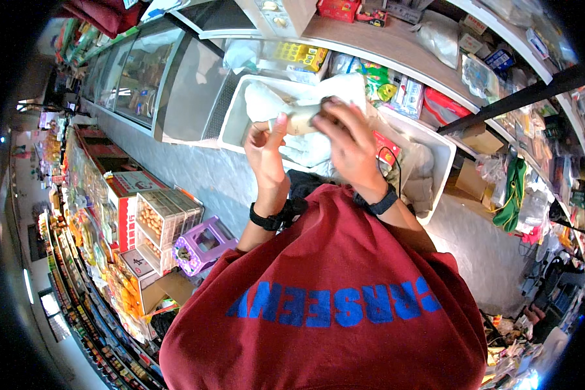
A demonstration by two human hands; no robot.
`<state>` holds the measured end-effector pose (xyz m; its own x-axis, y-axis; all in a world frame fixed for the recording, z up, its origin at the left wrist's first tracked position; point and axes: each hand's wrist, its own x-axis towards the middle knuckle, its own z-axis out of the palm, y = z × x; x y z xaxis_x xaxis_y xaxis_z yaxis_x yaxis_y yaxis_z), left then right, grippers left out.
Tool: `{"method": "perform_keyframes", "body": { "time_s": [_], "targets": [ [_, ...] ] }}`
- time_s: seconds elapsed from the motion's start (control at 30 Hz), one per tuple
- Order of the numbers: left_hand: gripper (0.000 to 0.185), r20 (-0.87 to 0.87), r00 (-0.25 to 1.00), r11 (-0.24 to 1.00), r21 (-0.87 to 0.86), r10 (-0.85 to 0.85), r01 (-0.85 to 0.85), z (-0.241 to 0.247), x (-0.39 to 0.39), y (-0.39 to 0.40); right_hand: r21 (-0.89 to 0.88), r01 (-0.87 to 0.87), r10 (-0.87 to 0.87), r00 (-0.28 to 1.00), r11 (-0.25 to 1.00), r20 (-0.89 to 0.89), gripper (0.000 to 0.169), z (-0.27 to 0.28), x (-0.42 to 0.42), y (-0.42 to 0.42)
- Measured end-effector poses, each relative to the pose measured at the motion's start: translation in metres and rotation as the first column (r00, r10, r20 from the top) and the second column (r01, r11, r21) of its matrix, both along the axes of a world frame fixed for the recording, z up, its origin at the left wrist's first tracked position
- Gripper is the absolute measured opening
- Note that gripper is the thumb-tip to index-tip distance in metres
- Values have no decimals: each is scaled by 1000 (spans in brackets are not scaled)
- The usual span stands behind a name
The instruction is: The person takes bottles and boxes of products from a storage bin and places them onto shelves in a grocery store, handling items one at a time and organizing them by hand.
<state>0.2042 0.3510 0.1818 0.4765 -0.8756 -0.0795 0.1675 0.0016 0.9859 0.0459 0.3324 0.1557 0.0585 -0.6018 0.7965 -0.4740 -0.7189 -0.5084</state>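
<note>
Between my two hands is a pale, roughly cylindrical object (pixel 300 121) with a dark end, blurred, so its kind is unclear. My left hand (pixel 268 146) pinches its pale end between thumb and fingers. At the dark end, the fingers of my right hand (pixel 348 139) are curled around it, smeared by motion. Both hands are above a white plastic tub (pixel 234 114) that holds white plastic bags (pixel 265 100). A red printed box (pixel 386 147) lies to the right of my right hand.
Beyond the tub runs a wooden shelf (pixel 390 41) with boxes and bags. A glass-fronted cabinet (pixel 146 80) stands at the upper left. Crates of eggs (pixel 161 219) and a purple plastic stool (pixel 204 246) are on the left. A dark metal post (pixel 512 105) slants at the right.
</note>
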Motion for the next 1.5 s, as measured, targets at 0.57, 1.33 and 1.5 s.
{"method": "perform_keyframes", "body": {
  "time_s": [0.57, 1.33, 1.5],
  "targets": [
    [20, 53, 992, 981, -146, -117, 124, 2, -14, 11, 421, -234, 200, 972, 876, 125, 43, 22, -3, 6],
    [30, 306, 764, 805, 9, -567, 594, -1, -33, 13, 257, -483, -53, 395, 837, 917, 33, 25, -13, 0],
    [30, 70, 824, 827, 20, -562, 562, -3, -31, 18, 287, -520, 284, 762, 805, 582, 18, 34, -31, -2]
  ]
}}
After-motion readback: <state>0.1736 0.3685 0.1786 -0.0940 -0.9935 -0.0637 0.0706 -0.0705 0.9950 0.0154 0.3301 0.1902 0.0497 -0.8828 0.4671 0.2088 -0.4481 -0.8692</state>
